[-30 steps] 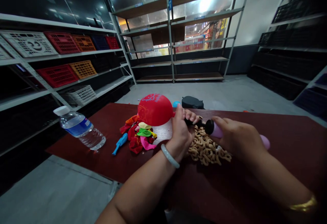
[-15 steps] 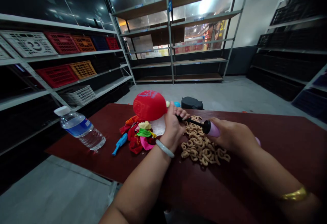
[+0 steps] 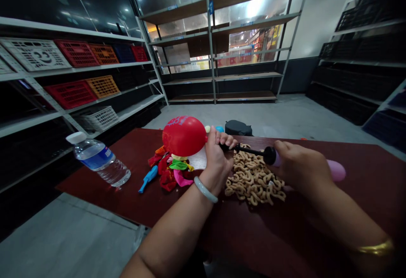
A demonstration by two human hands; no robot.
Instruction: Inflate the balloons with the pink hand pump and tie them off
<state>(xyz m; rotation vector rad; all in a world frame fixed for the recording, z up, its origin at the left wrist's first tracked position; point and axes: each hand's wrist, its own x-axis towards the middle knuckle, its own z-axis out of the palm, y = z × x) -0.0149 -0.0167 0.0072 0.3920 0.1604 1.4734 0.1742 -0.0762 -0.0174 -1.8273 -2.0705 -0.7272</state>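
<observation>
A partly inflated red balloon [image 3: 184, 136] with print on it points left from my left hand [image 3: 217, 155]. That hand is closed around the balloon's neck and the black end of a balloon pump [image 3: 336, 171]; the joint between them is hidden by my fingers. My right hand [image 3: 298, 166] wraps the pump's pink-purple body, and a black rod shows between the hands. Under the rod lies a heap of brown curled snack-like pieces [image 3: 253, 180]. Limp balloons [image 3: 179, 166] in several colours are piled below the red one, beside a whitish sheet [image 3: 198, 158].
A water bottle [image 3: 100, 157] stands at the left of the dark red table [image 3: 127, 204]. Beyond the far edge sits a dark grey object [image 3: 238, 127]. Shelves with plastic crates [image 3: 76, 94] line the left, and a metal rack [image 3: 214, 79] is behind.
My right hand has moved right with the pump's body, so more rod shows. The red balloon has turned and sits slightly lower and looks a little fuller. My left hand stays nearly in place.
</observation>
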